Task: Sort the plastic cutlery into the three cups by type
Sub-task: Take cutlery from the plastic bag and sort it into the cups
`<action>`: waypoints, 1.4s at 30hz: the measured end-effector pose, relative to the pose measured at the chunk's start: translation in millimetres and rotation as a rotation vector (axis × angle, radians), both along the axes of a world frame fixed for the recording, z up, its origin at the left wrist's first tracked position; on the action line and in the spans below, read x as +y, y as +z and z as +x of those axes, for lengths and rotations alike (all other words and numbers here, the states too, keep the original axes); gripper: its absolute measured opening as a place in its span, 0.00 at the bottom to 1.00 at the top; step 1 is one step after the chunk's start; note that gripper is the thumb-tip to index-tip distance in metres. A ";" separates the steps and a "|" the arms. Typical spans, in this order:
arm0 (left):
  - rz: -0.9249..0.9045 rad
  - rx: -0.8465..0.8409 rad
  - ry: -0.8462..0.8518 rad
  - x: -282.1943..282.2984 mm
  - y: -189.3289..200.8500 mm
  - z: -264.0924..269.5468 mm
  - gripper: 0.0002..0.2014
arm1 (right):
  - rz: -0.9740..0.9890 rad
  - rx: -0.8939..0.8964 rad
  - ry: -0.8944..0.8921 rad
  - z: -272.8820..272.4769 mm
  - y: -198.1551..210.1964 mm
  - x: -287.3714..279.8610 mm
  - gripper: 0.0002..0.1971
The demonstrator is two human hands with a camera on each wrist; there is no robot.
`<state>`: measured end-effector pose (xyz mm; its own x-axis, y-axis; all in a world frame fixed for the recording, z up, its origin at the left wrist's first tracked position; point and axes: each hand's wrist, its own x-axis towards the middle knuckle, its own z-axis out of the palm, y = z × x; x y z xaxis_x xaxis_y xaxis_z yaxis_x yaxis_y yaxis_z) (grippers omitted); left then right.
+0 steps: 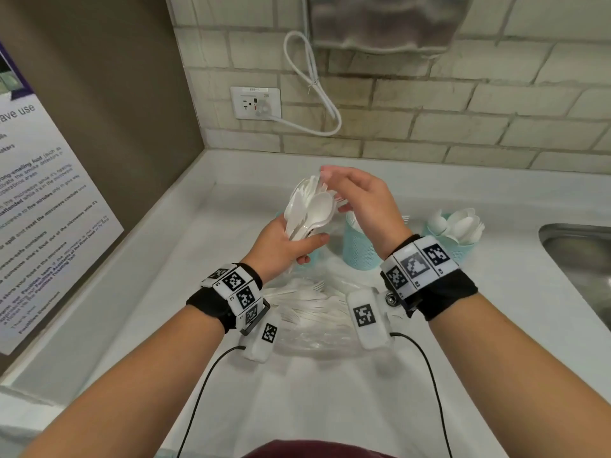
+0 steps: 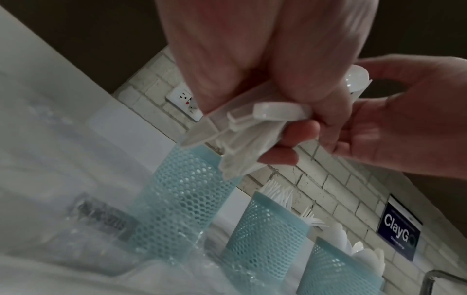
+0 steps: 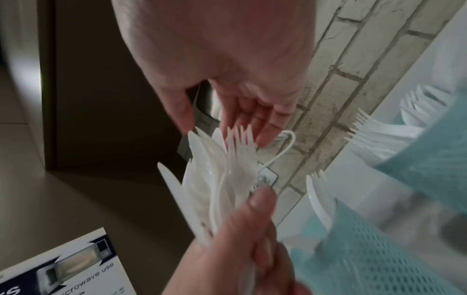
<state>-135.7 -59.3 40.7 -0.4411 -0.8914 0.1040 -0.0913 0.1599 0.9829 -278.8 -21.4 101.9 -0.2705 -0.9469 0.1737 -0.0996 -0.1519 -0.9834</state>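
My left hand grips a mixed bundle of white plastic cutlery by the handles, heads up; the handle ends stick out below its fingers. Spoons, fork tines and a knife blade show in the bundle. My right hand hovers at the bundle's top with its fingers nearly straight, touching the fork tips. Three light-blue mesh cups stand behind. The left cup is mostly hidden by my left hand in the head view. The middle cup holds forks and the right cup holds spoons.
Loose white cutlery lies on a clear plastic bag on the white counter under my wrists. A steel sink is at the right edge. A tiled wall with a socket and a cable runs behind, and a poster covers the left wall.
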 end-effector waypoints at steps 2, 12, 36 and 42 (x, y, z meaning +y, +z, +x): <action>-0.011 -0.011 -0.008 2.6 0.3 -1.2 0.10 | 0.006 0.048 0.058 -3.4 5.1 -2.1 0.09; 0.011 0.025 0.005 8.4 -10.2 -3.0 0.12 | -0.014 0.020 0.248 -14.4 3.8 -16.8 0.05; -0.015 0.075 0.085 -14.6 -12.4 8.0 0.21 | -0.030 0.058 0.120 -19.9 18.8 -57.7 0.07; -0.038 0.105 0.216 -30.8 -14.1 30.1 0.14 | -0.266 0.005 -0.198 -37.0 49.2 -76.1 0.03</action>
